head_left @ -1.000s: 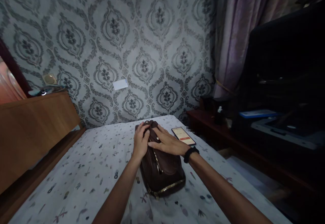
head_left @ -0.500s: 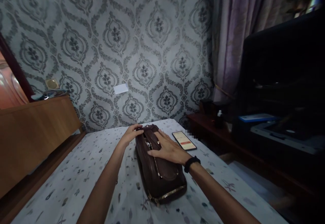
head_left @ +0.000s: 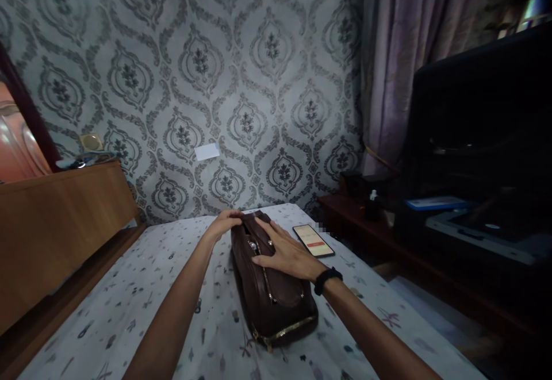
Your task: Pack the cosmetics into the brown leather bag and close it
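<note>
A dark brown bag (head_left: 280,305) with gold-coloured zips lies on the patterned white sheet (head_left: 164,288). My right hand (head_left: 287,253) rests spread over the top of the bag, its thumb apart from the fingers; a ring and a black band show on it. At the bag's far left corner, my left hand (head_left: 224,223) has its fingers bent against the edge, and their tips are partly hidden. A phone (head_left: 314,240) with a lit screen lies just right of the bag.
A wooden board (head_left: 64,213) stands along the left side. On the right are a dark red shelf (head_left: 345,207) with small items, a blue-edged flat object (head_left: 435,203) and a large dark screen-like shape. The patterned wall closes the far side.
The fingers of my left hand have drawn closer together at the bag's corner. My right index finger has shifted slightly up and left on the bag. The view has tilted slightly.
</note>
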The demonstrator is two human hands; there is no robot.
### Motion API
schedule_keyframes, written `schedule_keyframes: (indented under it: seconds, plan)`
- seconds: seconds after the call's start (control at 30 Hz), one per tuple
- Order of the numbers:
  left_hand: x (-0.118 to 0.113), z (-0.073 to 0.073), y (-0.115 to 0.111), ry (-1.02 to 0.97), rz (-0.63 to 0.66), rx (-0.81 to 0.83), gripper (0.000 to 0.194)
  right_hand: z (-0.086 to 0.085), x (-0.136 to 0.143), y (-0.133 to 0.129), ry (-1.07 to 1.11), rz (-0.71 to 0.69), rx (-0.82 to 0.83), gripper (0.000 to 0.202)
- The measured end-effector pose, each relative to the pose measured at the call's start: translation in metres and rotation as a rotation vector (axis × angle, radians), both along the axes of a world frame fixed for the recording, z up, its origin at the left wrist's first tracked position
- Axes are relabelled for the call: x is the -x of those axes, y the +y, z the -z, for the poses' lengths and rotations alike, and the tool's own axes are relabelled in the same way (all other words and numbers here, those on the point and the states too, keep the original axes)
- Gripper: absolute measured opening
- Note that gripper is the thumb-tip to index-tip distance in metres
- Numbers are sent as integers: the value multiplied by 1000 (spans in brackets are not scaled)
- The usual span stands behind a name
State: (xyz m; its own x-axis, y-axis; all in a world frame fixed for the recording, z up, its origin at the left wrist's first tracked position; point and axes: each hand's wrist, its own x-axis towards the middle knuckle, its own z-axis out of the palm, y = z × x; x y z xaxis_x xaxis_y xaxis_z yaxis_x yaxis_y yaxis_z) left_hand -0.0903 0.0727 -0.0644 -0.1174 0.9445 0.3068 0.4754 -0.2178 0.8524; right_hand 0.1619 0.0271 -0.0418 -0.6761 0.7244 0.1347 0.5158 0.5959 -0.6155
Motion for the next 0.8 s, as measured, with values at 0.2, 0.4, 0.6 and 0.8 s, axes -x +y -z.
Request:
schedule_keyframes:
  seconds: [0.2, 0.4, 0.6, 0.8]
  plan:
    - [-5, 8, 8, 37, -156, -44, 17, 6, 0, 4, 11, -17, -21, 101]
    - [-8, 10, 12, 111, -314, -85, 15, 13, -1, 7, 52, -33, -80, 70]
    - [-17, 15, 11, 50, -362, -130, 20, 10, -1, 4, 42, -23, -52, 67]
    - [-30, 18, -2, -49, -323, -188, 23, 4, -1, 1, 26, -12, -34, 67]
